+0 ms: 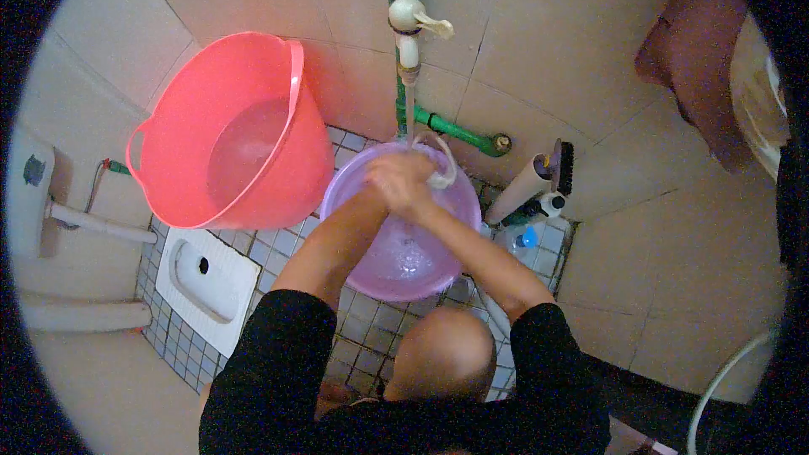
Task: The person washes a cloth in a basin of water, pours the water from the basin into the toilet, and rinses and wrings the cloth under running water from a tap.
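My left hand (394, 170) and my right hand (407, 196) press together over the upper part of a purple basin (466, 240). Both are closed, though motion blur smears the fingers. A whitish, soft-looking looped thing (448, 156) sticks out to the right of them and seems to be held between them; its kind is unclear. From the white tap (408, 50) above, a thin stream of water (410, 109) falls just behind my hands. Shallow, bubbly water (409, 263) lies in the basin.
A large pink bucket (316, 164) with water in it stands left of the basin. Below it is a white squat toilet (227, 282). At right are a dark brush (565, 170), a blue-capped bottle (527, 238) and a green pipe (459, 128). My knee (447, 350) is close below.
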Demonstrator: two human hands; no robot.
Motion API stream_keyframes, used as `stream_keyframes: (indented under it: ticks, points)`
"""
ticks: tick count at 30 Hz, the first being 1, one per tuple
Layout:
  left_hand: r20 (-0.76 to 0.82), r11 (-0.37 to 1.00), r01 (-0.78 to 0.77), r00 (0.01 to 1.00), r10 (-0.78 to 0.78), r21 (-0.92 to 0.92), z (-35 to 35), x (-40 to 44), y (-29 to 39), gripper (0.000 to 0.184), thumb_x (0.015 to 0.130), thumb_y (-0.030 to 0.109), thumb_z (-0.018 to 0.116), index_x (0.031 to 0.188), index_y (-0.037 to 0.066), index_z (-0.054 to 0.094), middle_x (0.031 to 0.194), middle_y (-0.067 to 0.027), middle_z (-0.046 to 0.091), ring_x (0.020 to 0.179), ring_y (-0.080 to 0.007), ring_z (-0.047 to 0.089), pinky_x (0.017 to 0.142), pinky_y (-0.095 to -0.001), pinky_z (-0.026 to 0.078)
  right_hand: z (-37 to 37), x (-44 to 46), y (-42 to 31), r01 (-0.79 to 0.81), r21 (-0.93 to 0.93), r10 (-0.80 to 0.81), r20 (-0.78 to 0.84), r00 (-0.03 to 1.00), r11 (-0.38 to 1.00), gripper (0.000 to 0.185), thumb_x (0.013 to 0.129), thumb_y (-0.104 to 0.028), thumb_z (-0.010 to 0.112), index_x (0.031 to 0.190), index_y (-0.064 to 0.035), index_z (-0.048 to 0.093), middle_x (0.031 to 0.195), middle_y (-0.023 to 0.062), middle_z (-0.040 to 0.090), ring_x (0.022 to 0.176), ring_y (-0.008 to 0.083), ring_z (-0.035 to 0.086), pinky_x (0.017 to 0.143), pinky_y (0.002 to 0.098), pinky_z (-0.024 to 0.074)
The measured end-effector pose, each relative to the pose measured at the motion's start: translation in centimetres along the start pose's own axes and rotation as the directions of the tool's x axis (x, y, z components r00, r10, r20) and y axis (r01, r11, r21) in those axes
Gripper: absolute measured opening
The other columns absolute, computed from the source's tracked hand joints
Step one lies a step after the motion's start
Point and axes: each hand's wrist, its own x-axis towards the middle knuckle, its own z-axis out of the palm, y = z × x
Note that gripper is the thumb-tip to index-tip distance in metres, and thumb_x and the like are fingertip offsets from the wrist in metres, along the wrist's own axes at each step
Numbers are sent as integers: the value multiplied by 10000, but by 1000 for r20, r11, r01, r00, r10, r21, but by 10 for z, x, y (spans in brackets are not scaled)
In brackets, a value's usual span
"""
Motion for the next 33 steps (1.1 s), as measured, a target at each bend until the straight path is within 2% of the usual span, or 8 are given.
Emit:
stream_keyframes:
  ticks: [2, 8, 13, 19, 22, 24, 27, 33]
  points:
    - [0, 996, -55, 998, 55, 68, -8, -6, -4, 254, 778, 164, 485, 1012, 67, 513, 947, -104, 563, 892, -231, 538, 763, -377, 450, 1, 10, -38, 21, 303, -46, 75, 996, 953, 271, 791, -261, 448, 729, -61, 621, 784, 133, 585, 801, 285, 542, 755, 387, 406]
    - [-354, 923, 200, 880, -317, -329, 4, -10, -37, 244, 770, 84, 502, 1013, 59, 502, 935, -104, 556, 889, -213, 531, 770, -357, 445, 14, 52, 57, -531, -52, 521, 294, 801, 846, 349, 812, -301, 433, 681, -31, 610, 766, 164, 596, 765, 303, 570, 702, 385, 426]
    - [249, -243, 121, 748, -615, -963, 1, -46, 37, 309, 790, 96, 479, 1096, 74, 440, 1005, -79, 537, 893, -220, 544, 759, -354, 457, 53, 88, 76, -320, -284, 425, 516, 743, 904, 347, 800, -321, 462, 685, -32, 616, 706, 166, 597, 676, 318, 587, 657, 415, 446]
    - [52, -31, 47, 560, -827, -998, -12, -53, 90, 349, 766, 112, 544, 1096, 60, 441, 1015, -74, 531, 874, -209, 554, 702, -348, 477, 79, 109, 132, 458, -432, 39, 759, 650, 777, 279, 803, -263, 477, 730, -42, 632, 730, 158, 609, 710, 267, 604, 638, 368, 476]
    - [75, -36, 79, 568, -820, -996, -23, -50, 71, 306, 754, 110, 564, 1043, 59, 477, 919, -70, 560, 781, -211, 575, 629, -341, 486, 64, 94, 107, -187, -253, 313, 692, 650, 949, 268, 819, -291, 481, 833, -64, 621, 793, 114, 618, 729, 205, 600, 639, 329, 476]
    - [79, -4, 129, 579, -812, -992, -42, -41, 65, 236, 760, 97, 540, 991, 61, 505, 840, -75, 575, 709, -222, 585, 609, -354, 493, 74, 45, 152, -781, 508, 301, 729, 615, 363, 327, 820, -369, 485, 928, -84, 603, 838, 73, 612, 740, 172, 587, 652, 318, 471]
    - [152, -217, -12, 676, -721, -976, -28, -25, 16, 222, 767, 108, 517, 983, 59, 506, 865, -89, 573, 733, -243, 586, 643, -375, 497, 13, 1, 123, -924, 324, 620, 689, 376, 201, 483, 810, -483, 453, 1056, -76, 535, 954, 37, 572, 793, 159, 552, 695, 331, 460]
    - [154, -308, -48, 787, -598, -950, -28, -20, 40, 273, 769, 188, 514, 1008, 57, 504, 957, -102, 566, 892, -264, 547, 785, -412, 445, -55, -42, 53, -560, 669, 684, 692, 231, -488, 492, 842, -455, 406, 1141, -68, 459, 1075, 60, 525, 899, 192, 524, 784, 361, 426]
